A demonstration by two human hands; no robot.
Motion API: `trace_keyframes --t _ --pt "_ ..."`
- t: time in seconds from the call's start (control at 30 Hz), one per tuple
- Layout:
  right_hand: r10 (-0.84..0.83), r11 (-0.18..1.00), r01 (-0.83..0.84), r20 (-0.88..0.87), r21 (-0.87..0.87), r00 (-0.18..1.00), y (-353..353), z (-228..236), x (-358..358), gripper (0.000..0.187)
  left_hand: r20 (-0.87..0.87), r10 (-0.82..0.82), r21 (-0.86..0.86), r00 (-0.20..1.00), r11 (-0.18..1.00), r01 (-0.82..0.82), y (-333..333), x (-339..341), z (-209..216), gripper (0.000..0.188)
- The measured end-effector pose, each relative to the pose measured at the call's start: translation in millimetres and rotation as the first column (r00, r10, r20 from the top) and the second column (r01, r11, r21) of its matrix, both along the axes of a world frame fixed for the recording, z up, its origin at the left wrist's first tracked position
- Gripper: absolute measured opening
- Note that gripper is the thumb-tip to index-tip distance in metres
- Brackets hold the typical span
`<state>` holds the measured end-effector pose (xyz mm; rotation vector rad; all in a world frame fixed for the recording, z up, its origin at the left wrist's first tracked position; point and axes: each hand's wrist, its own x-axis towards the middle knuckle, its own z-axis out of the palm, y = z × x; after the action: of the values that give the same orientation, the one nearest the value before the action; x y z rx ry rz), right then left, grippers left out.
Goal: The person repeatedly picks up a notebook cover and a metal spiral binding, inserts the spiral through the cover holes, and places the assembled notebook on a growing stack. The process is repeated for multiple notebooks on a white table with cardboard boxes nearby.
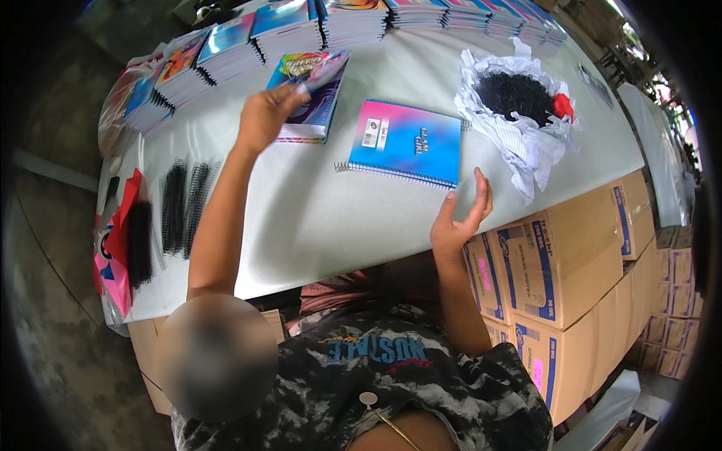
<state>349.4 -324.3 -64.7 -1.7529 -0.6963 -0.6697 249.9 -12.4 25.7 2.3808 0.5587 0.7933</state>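
My left hand (pixel 269 119) reaches over a short stack of notebooks (pixel 325 113) with colourful covers. Its fingers are closed on the edge of a glossy, multicoloured cover (pixel 329 71), lifted and partly blurred by motion. In front of me lies a pink-and-blue spiral notebook (pixel 402 141), flat on the table. Wire coil runs along its near edge and sticks out past the left end; more coil shows at its far right corner. By its near right corner is my right hand (pixel 460 220), fingers spread and holding nothing.
Black plastic spiral coils (pixel 184 207) lie on the white-covered table (pixel 301 218) at left, beside a red-and-pink wrapper (pixel 116 248). Crumpled white cloth (pixel 526 154) holds a black tangle (pixel 514 95) at right. Notebook stacks (pixel 286 34) line the far edge. Cardboard boxes (pixel 560 259) stand at near right.
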Motion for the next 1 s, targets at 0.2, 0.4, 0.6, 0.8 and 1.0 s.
trace_keyframes --t 0.2,0.4,0.6,0.8,1.0 --pt "0.731 0.677 -0.581 -0.323 0.452 0.601 40.6 52.4 -34.1 0.067 0.517 0.120 0.245 0.848 0.928 -0.281 -73.9 3.9 34.2 0.021" --pt "0.744 0.629 -0.189 -0.513 0.754 0.429 63.5 50.4 -46.3 0.027 0.043 -0.373 0.186 0.927 0.914 0.360 -183.3 -30.9 -17.1 0.042" --pt "0.709 0.655 -0.753 -0.403 0.069 0.580 -0.3 92.8 -24.9 0.019 0.440 0.160 -0.097 0.884 0.987 -0.131 -136.4 -73.0 17.2 0.065" --pt "0.846 0.435 -0.832 -0.472 0.343 0.247 19.5 44.8 -34.7 0.025 0.242 0.063 -0.721 0.968 0.680 0.136 -128.7 -108.5 -84.2 0.029" --pt "0.840 0.463 -0.839 -0.444 0.286 0.312 17.9 37.3 -22.1 0.023 -0.137 0.518 0.399 0.845 0.809 -0.431 -28.5 -143.5 -68.4 0.031"
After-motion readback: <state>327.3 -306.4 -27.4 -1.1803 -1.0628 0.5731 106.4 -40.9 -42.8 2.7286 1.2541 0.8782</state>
